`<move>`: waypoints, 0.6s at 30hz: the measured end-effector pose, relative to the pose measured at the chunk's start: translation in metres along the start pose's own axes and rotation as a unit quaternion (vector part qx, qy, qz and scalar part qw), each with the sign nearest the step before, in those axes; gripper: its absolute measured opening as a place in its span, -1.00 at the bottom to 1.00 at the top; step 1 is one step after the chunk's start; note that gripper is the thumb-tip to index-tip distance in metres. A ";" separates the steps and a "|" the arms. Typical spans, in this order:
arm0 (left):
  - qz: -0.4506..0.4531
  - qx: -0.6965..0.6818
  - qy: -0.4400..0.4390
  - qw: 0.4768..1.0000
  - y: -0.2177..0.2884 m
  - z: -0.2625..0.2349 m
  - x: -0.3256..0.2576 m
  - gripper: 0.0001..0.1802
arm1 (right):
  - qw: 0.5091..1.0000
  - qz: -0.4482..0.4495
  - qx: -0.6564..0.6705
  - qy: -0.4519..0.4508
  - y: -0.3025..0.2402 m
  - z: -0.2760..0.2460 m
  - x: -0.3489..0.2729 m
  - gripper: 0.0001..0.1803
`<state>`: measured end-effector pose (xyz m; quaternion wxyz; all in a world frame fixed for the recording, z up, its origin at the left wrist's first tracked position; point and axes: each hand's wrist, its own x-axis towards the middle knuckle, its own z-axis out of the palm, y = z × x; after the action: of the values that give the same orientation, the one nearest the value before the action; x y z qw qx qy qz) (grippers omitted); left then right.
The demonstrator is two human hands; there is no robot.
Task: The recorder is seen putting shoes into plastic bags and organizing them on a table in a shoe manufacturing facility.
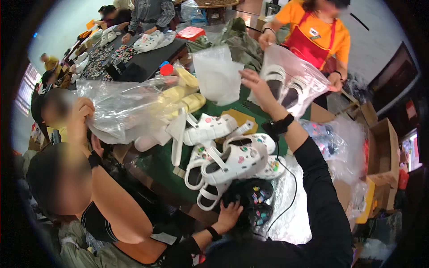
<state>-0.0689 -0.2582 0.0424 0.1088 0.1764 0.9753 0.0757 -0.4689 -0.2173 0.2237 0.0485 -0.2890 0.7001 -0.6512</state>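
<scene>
My right hand [261,89] reaches across the table, fingers stretched out at the right edge of a whitish plastic sheet or bag [217,76]. Whether the fingertips touch it, I cannot tell. Lower down, my left hand [229,216] rests with fingers spread against black clogs [260,203] with colourful charms. A heap of white clogs [241,163], some with charms, lies just beyond it. At left, a person beside me lifts a large clear bag [120,107] next to yellow clogs [192,102]. Opposite, a person in a red apron holds a clear bag [299,82] of white-and-black clogs.
A black cable [295,187] runs down from my right wrist over silvery plastic [286,201]. Cardboard boxes [384,147] and plastic-wrapped goods [335,138] stand at right. On a dark far table [149,58] lie many small charms. A red box [191,33] sits farther back.
</scene>
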 end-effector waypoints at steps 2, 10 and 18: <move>0.001 -0.018 -0.012 1.000 0.006 0.000 0.005 -0.62 | 0.996 -0.016 0.089 -0.001 -0.040 -0.030 -0.020 -0.62; 0.010 -0.107 0.161 0.981 0.045 -0.105 0.038 -0.16 | 0.913 -0.075 0.402 -0.012 -0.180 -0.117 -0.164 -0.49; 0.121 -0.458 0.356 0.806 0.170 -0.176 0.088 0.19 | 0.975 -0.073 0.199 0.067 -0.199 -0.071 -0.356 -0.32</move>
<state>-0.1357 -0.0885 0.2273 -0.1878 0.1837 0.7686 0.5833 -0.1373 0.0153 0.3117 0.0111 -0.2795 0.5349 -0.7973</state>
